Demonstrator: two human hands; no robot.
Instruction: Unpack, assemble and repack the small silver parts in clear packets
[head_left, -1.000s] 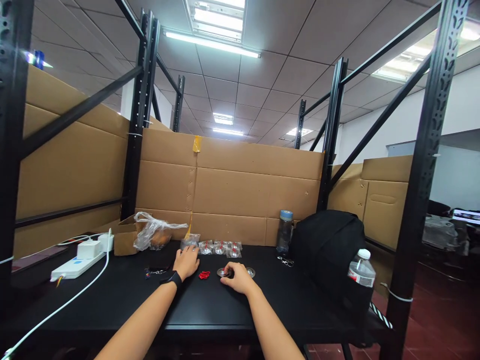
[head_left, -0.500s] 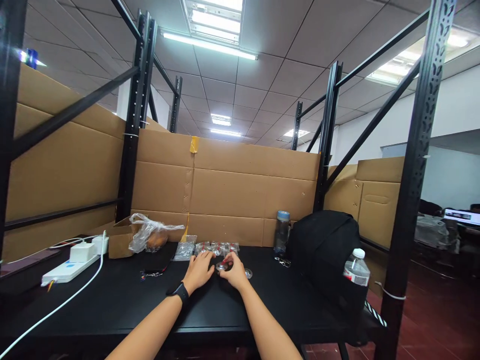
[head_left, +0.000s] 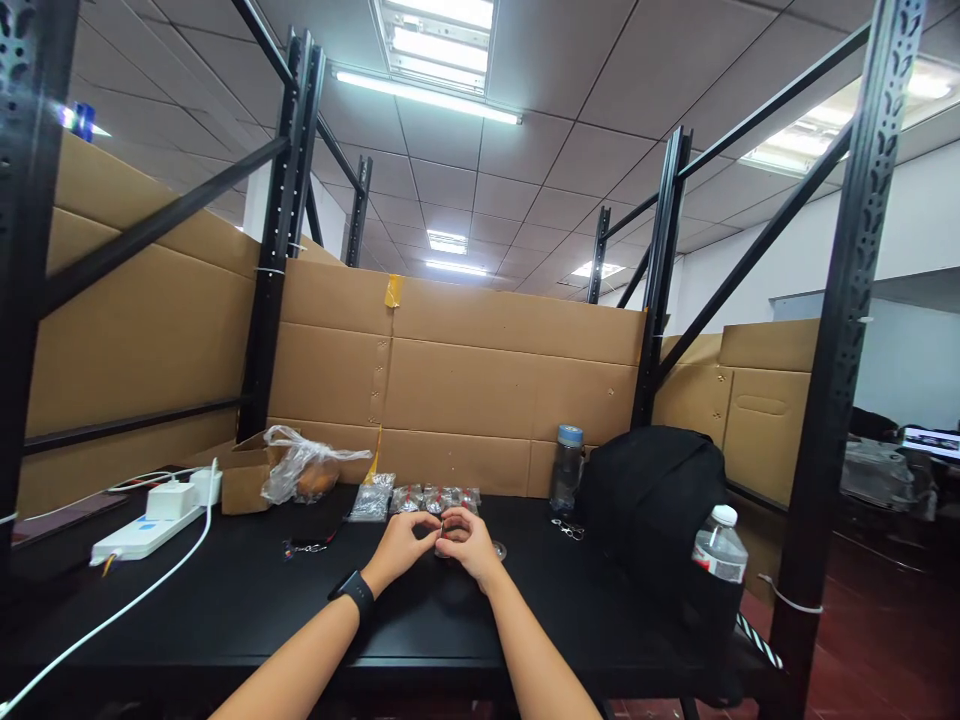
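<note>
My left hand (head_left: 405,543), with a black watch (head_left: 355,592) on its wrist, has its thumb and fingers pinched together at the middle of the black table (head_left: 420,622). Its fingertips meet those of my right hand (head_left: 469,546), which is also closed in a pinch. Between them is a small shiny round piece, mostly hidden by the fingers. Another small round shiny piece (head_left: 500,550) lies partly behind my right hand. Just beyond the fingers sits a row of small clear packets (head_left: 442,497) with red bits inside. To their left is a clear plastic bag (head_left: 372,498).
A power strip (head_left: 142,537) and white cable (head_left: 161,565) lie on the left. Near the back are a tied plastic bag (head_left: 307,472) and a cardboard box (head_left: 246,482). A bottle (head_left: 566,470), keys (head_left: 568,528) and a black backpack (head_left: 649,510) stand or lie right.
My left hand has moved from resting beside the packets to pinching at my right fingertips. The round piece in my right hand, visible earlier with red on it, is now mostly covered.
</note>
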